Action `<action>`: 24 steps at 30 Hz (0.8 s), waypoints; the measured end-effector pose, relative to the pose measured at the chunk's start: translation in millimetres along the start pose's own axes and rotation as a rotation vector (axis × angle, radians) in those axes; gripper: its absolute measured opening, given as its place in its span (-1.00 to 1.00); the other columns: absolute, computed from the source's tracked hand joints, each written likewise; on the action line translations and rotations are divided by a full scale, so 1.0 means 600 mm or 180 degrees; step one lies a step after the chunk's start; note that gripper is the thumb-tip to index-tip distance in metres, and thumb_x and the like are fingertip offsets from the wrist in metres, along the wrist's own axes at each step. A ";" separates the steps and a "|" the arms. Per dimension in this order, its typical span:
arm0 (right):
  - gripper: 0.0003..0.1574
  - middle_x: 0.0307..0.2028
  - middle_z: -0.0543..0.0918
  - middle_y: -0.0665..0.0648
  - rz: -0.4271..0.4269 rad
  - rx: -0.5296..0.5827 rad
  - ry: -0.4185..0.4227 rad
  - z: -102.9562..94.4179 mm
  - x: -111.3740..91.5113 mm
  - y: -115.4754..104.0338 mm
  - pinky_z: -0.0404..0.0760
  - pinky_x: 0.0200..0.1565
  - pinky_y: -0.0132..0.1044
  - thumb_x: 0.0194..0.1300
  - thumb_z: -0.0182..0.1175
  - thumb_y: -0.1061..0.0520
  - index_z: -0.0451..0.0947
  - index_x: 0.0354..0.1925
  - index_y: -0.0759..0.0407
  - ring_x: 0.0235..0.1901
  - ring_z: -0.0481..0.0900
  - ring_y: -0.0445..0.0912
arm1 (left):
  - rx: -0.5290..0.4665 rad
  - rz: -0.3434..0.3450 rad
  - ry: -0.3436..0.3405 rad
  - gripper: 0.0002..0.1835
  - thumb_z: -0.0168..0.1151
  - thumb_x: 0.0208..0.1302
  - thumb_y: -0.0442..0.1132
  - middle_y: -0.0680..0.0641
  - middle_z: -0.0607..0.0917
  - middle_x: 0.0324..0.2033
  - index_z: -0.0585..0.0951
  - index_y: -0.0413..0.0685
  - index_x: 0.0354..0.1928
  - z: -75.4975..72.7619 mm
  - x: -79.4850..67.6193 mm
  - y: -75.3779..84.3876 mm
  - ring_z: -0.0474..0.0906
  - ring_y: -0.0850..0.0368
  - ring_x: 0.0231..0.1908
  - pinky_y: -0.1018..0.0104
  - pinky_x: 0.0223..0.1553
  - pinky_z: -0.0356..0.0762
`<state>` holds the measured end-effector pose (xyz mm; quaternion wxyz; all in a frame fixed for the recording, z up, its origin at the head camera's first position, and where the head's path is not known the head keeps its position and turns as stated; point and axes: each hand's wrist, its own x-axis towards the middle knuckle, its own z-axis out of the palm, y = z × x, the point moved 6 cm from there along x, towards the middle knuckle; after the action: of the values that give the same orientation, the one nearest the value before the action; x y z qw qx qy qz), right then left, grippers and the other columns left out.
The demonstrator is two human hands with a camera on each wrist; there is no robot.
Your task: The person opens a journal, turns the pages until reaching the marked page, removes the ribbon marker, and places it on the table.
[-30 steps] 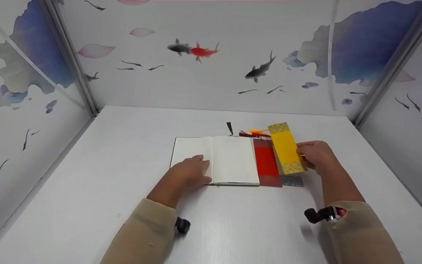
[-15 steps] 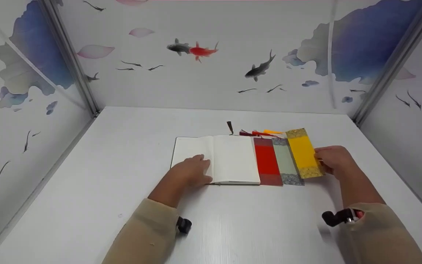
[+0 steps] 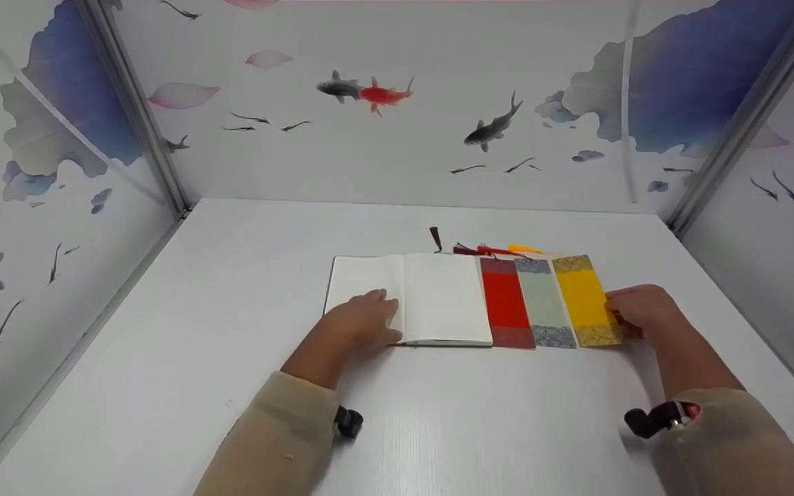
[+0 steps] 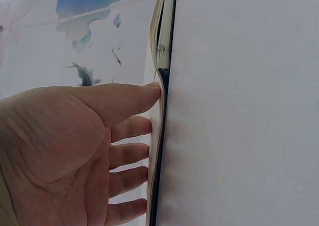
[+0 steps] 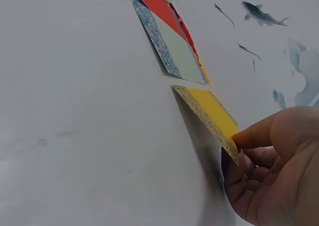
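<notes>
An open notebook (image 3: 445,296) with blank white pages lies on the white table. My left hand (image 3: 364,320) rests on its left page near the fold, fingers nearly straight; the left wrist view shows the fingertips (image 4: 128,156) pressing the page. To the right of the notebook lie a red bookmark (image 3: 506,303) and a pale green bookmark (image 3: 543,296) with patterned ends. My right hand (image 3: 645,310) pinches the right edge of a yellow bookmark (image 3: 583,296) between thumb and fingers. In the right wrist view that bookmark (image 5: 212,109) is tilted, its held edge raised off the table.
Red and orange tassels (image 3: 500,250) lie behind the bookmarks, and a dark tassel (image 3: 435,238) sticks out behind the notebook. White panels printed with fish (image 3: 493,127) enclose the table (image 3: 438,413) at the back and sides.
My right hand has carried the yellow bookmark right and down, from over the pale green bookmark to beside it, uncovering the green one. My left hand has stayed on the notebook.
</notes>
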<state>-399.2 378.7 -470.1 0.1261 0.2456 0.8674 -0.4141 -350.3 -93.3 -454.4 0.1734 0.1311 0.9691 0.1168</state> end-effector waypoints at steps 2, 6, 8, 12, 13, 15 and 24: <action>-0.35 0.18 0.58 0.33 -0.0003 -0.0003 -0.0001 0.001 -0.001 0.002 0.77 -0.05 -0.32 0.61 0.13 0.04 0.38 0.51 0.27 -0.17 0.67 0.09 | 0.0006 -0.0004 -0.0002 -0.21 0.16 0.59 0.11 -0.07 0.10 0.73 0.18 0.08 0.71 0.000 -0.001 0.001 0.04 -0.13 0.72 -0.11 0.70 0.10; -0.37 0.19 0.60 0.34 -0.0076 0.0001 0.0010 0.000 -0.005 0.002 0.78 -0.04 -0.33 0.59 0.15 0.05 0.42 0.48 0.28 -0.17 0.69 0.08 | 0.0040 -0.0008 -0.0011 -0.21 0.15 0.59 0.11 -0.08 0.10 0.73 0.17 0.07 0.71 -0.001 -0.002 0.002 0.03 -0.12 0.72 -0.10 0.71 0.10; -0.37 0.19 0.60 0.34 -0.0130 0.0003 0.0011 -0.002 -0.006 0.002 0.78 -0.06 -0.33 0.58 0.16 0.06 0.43 0.47 0.29 -0.17 0.69 0.07 | 0.0040 -0.0008 -0.0017 -0.21 0.15 0.59 0.10 -0.09 0.10 0.73 0.17 0.07 0.71 -0.002 -0.003 0.003 0.03 -0.13 0.72 -0.10 0.71 0.10; -0.34 0.18 0.59 0.33 -0.0199 0.0019 0.0001 -0.005 -0.009 0.001 0.77 -0.10 -0.34 0.55 0.15 0.08 0.42 0.49 0.28 -0.17 0.65 0.05 | 0.0014 -0.0002 -0.0029 -0.21 0.15 0.59 0.09 -0.10 0.10 0.73 0.18 0.06 0.71 -0.002 -0.002 0.004 0.03 -0.14 0.72 -0.11 0.71 0.09; -0.34 0.18 0.58 0.32 -0.0209 0.0031 -0.0003 -0.006 -0.010 0.001 0.77 -0.10 -0.34 0.55 0.15 0.08 0.42 0.50 0.27 -0.16 0.65 0.05 | 0.0001 -0.0004 -0.0031 -0.21 0.16 0.58 0.09 -0.09 0.09 0.73 0.18 0.06 0.71 -0.002 -0.002 0.004 0.03 -0.14 0.72 -0.11 0.71 0.09; -0.33 0.21 0.56 0.32 -0.0222 0.0046 -0.0011 -0.005 -0.012 -0.002 0.76 -0.09 -0.35 0.53 0.15 0.09 0.43 0.51 0.24 -0.12 0.64 0.07 | 0.0003 -0.0009 -0.0042 -0.20 0.16 0.58 0.10 -0.09 0.09 0.74 0.18 0.06 0.71 -0.002 -0.002 0.005 0.03 -0.14 0.72 -0.10 0.71 0.09; -0.40 0.45 0.44 0.34 -0.0580 0.0196 -0.0201 0.032 -0.041 -0.050 0.74 0.23 -0.23 0.60 0.20 0.03 0.47 0.50 0.11 0.16 0.62 0.15 | 0.0002 -0.0006 -0.0045 -0.19 0.17 0.59 0.11 -0.10 0.08 0.74 0.15 0.05 0.72 -0.004 -0.003 0.004 0.03 -0.15 0.72 -0.11 0.71 0.09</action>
<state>-394.2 339.9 -452.1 0.1076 0.1563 0.8686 -0.4578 -348.9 -92.1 -451.2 0.1804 0.1310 0.9680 0.1154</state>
